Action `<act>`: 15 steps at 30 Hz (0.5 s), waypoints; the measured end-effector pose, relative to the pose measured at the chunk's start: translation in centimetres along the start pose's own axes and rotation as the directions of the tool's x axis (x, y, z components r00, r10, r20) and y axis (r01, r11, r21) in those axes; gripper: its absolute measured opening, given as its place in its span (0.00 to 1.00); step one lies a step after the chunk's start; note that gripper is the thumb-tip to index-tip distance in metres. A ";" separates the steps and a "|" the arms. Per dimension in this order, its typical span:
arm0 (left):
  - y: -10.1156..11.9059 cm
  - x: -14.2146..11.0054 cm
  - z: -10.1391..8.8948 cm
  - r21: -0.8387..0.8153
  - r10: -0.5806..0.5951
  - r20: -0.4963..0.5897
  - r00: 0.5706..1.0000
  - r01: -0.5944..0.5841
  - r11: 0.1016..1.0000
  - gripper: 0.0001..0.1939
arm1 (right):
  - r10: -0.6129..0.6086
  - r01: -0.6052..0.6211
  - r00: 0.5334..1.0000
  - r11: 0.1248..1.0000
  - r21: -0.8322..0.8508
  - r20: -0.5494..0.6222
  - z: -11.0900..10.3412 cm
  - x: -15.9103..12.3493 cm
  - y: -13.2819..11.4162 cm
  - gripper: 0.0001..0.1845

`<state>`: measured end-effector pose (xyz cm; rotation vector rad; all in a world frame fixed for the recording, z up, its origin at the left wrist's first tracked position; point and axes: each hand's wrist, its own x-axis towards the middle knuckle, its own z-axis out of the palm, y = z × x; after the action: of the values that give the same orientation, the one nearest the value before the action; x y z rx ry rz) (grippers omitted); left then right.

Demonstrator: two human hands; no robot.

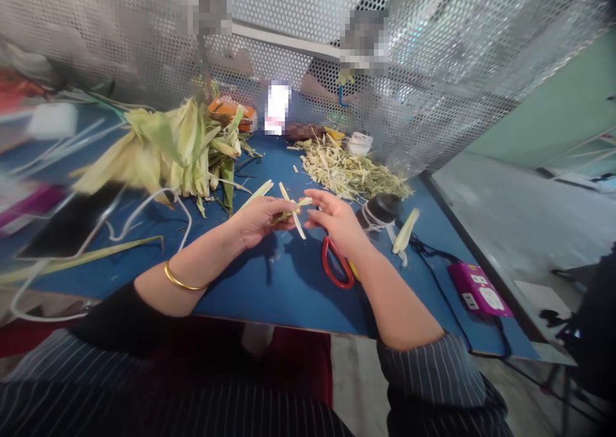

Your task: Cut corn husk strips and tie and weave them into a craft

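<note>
Both my hands meet over the middle of the blue table. My left hand is closed round thin pale strips of corn husk, which stick out past its fingers. My right hand pinches the same strips from the other side, its fingers curled at their ends. A gold bangle sits on my left wrist. Red-handled scissors lie on the table just under my right wrist.
A heap of green and yellow corn husks lies at the back left, a pile of shredded husk at the back right. A dark bottle, a purple power strip, a phone with white cable, and a perforated screen with people behind surround the table.
</note>
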<state>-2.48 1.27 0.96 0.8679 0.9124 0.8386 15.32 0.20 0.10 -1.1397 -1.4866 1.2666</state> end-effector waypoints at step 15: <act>0.2 0.1 -0.1 0.055 -0.067 -0.032 0.997 0.069 0.996 0.07 | -0.133 0.100 0.975 0.978 -0.186 -0.175 0.0 -0.2 0.1 0.07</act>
<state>-2.57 1.46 1.12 0.8697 0.9908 0.7726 15.35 0.04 0.03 -1.2301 -1.5222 0.9357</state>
